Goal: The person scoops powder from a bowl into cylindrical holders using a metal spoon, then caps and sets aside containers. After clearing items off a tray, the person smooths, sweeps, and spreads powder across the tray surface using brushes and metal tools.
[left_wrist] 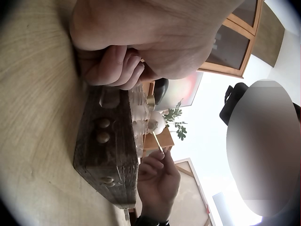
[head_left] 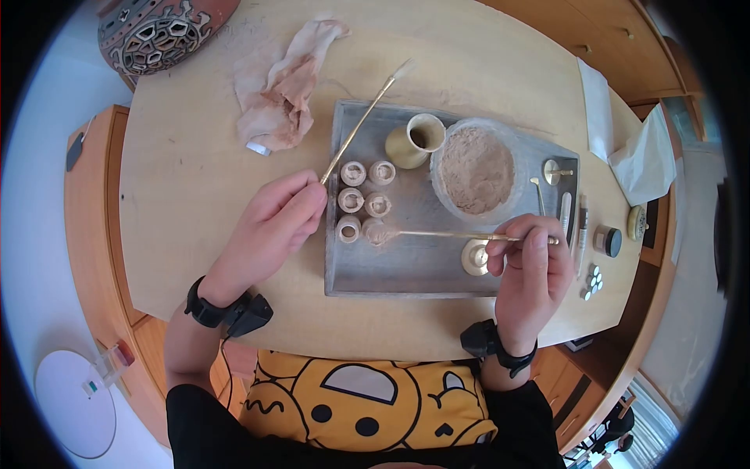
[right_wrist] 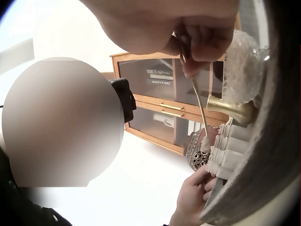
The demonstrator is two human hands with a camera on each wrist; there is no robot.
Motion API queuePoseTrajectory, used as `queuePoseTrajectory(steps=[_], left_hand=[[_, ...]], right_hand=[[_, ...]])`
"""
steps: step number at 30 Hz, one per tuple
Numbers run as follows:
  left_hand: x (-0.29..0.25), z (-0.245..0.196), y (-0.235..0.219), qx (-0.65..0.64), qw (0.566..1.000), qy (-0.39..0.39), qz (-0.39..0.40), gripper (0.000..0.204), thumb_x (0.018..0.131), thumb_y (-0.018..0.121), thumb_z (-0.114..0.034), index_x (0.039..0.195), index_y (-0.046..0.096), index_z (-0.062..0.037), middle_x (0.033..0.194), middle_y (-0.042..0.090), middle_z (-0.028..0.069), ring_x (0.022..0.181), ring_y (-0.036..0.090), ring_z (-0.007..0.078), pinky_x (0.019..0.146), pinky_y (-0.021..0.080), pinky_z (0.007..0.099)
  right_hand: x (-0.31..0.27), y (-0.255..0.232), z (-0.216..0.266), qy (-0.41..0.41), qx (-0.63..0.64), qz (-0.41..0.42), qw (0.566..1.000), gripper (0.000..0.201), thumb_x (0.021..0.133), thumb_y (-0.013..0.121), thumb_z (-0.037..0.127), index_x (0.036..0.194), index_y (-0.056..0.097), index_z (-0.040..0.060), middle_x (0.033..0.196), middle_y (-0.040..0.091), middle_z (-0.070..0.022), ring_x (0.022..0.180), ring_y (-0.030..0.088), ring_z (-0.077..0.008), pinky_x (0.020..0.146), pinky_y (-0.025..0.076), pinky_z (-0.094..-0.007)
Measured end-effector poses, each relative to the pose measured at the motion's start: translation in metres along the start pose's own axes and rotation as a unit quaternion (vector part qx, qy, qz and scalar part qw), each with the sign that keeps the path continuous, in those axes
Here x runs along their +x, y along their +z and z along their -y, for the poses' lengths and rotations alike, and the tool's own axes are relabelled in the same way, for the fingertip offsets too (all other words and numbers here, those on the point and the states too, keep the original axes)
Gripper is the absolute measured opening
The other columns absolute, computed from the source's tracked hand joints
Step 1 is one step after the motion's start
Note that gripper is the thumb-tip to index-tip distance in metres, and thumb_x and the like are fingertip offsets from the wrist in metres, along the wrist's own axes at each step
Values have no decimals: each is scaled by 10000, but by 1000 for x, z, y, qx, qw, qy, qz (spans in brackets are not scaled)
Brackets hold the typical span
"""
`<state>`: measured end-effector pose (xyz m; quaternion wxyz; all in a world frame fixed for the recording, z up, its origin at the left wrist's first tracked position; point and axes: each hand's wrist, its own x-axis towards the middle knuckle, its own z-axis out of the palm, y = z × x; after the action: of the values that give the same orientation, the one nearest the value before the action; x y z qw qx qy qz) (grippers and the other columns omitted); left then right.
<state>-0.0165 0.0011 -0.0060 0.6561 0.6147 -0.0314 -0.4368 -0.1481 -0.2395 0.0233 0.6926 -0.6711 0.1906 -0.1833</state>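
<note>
My left hand (head_left: 269, 223) grips a gold-handled brush (head_left: 359, 125) by its lower end at the tray's left side, pale bristles pointing away from me. The right hand (head_left: 535, 266) pinches a long thin gold spoon (head_left: 453, 234), laid nearly level across the tray. Beige powder (right_wrist: 205, 144) heaps its far end and covers the spoon's head. That end overlaps the nearest right jar of several small glass jars (head_left: 353, 173) in two columns, most with powder at their mouths. Behind the spoon stands a clear bowl (head_left: 506, 147) of the same powder.
The grey tray (head_left: 414, 283) also carries a gold vase (head_left: 406, 148), a gold disc-shaped piece (head_left: 474, 256) and a small gold stand (head_left: 553, 173). A stained cloth (head_left: 285, 86) lies beyond it. At right are a dark-lidded jar (head_left: 608, 241), pens (head_left: 582, 234) and a white bag (head_left: 644, 160).
</note>
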Motion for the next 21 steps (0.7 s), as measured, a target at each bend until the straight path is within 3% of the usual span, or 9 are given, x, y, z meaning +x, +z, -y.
queuePoseTrajectory(steps=[5, 7, 8, 11, 12, 14, 16, 18, 21], left_hand=[[0, 0, 0, 2, 1000, 4, 8, 287, 1050, 465, -254, 798, 435, -121, 664, 319, -110, 556, 244, -8, 461, 195, 187], [0, 0, 0, -2, 1000, 3, 7, 283, 1050, 466, -248, 798, 434, -122, 663, 318, -110, 554, 241, -10, 459, 189, 185], [0, 0, 0, -1, 1000, 3, 9, 283, 1050, 466, -248, 798, 434, -122, 663, 318, -110, 554, 241, -10, 459, 189, 185], [1, 1, 1, -11, 1000, -14, -2, 276, 1046, 471, -244, 800, 433, -124, 664, 319, -110, 555, 243, -14, 456, 183, 183], [1, 2, -1, -4, 1000, -14, -4, 272, 1044, 475, -243, 802, 435, -125, 664, 321, -109, 552, 245, -16, 454, 180, 182], [1, 1, 0, 4, 1000, -13, -4, 269, 1042, 479, -242, 804, 437, -125, 665, 323, -108, 549, 247, -17, 452, 178, 181], [0, 1, 2, -1, 1000, -4, -18, 261, 1036, 491, -237, 807, 444, -122, 661, 328, -104, 541, 252, -17, 453, 181, 181], [-3, 1, 2, -4, 999, -6, -35, 257, 1035, 492, -234, 810, 448, -119, 661, 334, -101, 538, 256, -15, 454, 184, 182], [1, 4, 0, -5, 1000, -9, -23, 251, 1033, 493, -234, 816, 455, -115, 661, 347, -95, 536, 264, -11, 458, 191, 183]], right_hand=[[-1, 0, 0, -47, -29, 23, 998, 249, 1052, 417, 174, 968, 565, -8, 784, 644, -100, 612, 543, -107, 572, 438, -242], [2, -6, -3, -126, 3, 11, 992, 243, 1052, 397, 163, 973, 548, -10, 811, 627, -118, 588, 518, -106, 545, 420, -242], [4, -11, -4, -126, 3, 9, 992, 243, 1052, 397, 163, 973, 548, -10, 811, 627, -118, 588, 518, -106, 545, 420, -242], [11, -24, -4, -214, -75, -131, 965, 237, 1054, 386, 140, 955, 537, -14, 806, 618, -116, 602, 510, -92, 544, 392, -215], [13, -27, -3, -216, -79, -134, 964, 237, 1054, 386, 140, 955, 537, -14, 806, 618, -116, 602, 510, -92, 544, 392, -215], [19, -31, -2, -178, -206, -211, 939, 236, 1051, 417, 144, 940, 556, -11, 777, 625, -93, 606, 516, -84, 551, 396, -209], [22, -26, -1, -146, -215, -227, 939, 231, 1045, 455, 159, 933, 578, -2, 750, 631, -66, 603, 522, -75, 555, 403, -203], [22, -28, -2, -51, -151, -145, 976, 217, 1042, 477, 168, 951, 589, 6, 749, 636, -54, 613, 533, -72, 562, 409, -200], [24, -27, -4, -23, -107, -132, 985, 222, 1033, 516, 186, 938, 605, 6, 762, 661, -62, 619, 556, -79, 560, 419, -210]])
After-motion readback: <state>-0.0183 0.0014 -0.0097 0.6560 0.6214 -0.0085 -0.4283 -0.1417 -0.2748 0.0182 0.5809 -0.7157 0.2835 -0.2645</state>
